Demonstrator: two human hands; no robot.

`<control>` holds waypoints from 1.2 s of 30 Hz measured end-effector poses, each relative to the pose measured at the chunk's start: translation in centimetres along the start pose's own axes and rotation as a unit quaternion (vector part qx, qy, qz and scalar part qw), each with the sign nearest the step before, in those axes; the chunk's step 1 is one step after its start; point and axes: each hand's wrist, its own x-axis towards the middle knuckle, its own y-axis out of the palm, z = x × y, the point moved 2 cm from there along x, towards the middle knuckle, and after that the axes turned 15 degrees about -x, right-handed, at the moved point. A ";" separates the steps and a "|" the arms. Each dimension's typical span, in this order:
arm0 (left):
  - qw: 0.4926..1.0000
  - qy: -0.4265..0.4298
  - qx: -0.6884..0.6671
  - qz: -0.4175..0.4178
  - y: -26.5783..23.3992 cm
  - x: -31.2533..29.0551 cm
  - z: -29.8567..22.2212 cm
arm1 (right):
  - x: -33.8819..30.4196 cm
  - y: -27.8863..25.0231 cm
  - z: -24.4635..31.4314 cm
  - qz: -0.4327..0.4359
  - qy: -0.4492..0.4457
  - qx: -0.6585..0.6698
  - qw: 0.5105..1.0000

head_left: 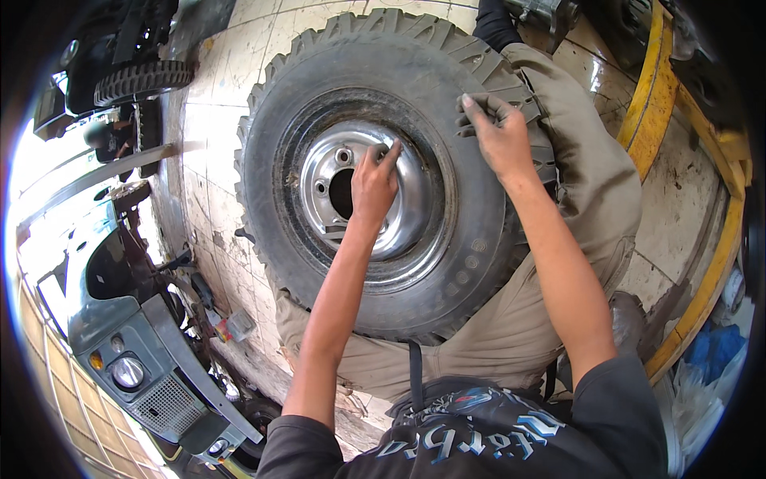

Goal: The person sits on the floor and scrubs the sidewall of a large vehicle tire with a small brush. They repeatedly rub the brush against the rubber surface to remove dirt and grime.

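Note:
A large black tyre [471, 215] with a chunky tread lies on its side between my legs. Inside it sits a shiny metal wheel rim [411, 203], with a round centre hole and several bolt holes. My left hand [375, 182] is over the rim, to the right of the bolt holes, its fingers curled and darkened with grime. Above the tyre's right side, near the tread, is my right hand [501, 132], also with blackened, bent fingers. Anything small within either hand is too hard to make out. Whether the fingertips touch the wheel cannot be told.
My trousered legs [590, 176] flank the tyre. A yellow metal frame [650, 120] stands at the right, with plastic bags [710, 359] below it. At the left are a dark green vehicle front [159, 383] and another tyre [144, 82]. The tiled floor [211, 144] is stained.

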 end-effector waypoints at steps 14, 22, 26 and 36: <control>0.989 -0.035 0.044 0.139 0.2 3.0 -2.1 | -0.4 0.5 -0.4 -0.007 -0.023 -0.047 0.999; 0.997 -0.039 0.027 0.062 0.0 1.4 -1.5 | -0.9 0.6 0.1 -0.026 -0.040 -0.088 0.995; 0.997 -0.074 0.033 0.002 1.4 1.7 -1.4 | -1.0 0.3 0.7 -0.016 -0.021 -0.108 0.994; 0.989 -0.088 0.053 -0.109 2.1 2.2 -0.4 | -1.1 0.6 0.0 -0.005 -0.008 -0.084 0.996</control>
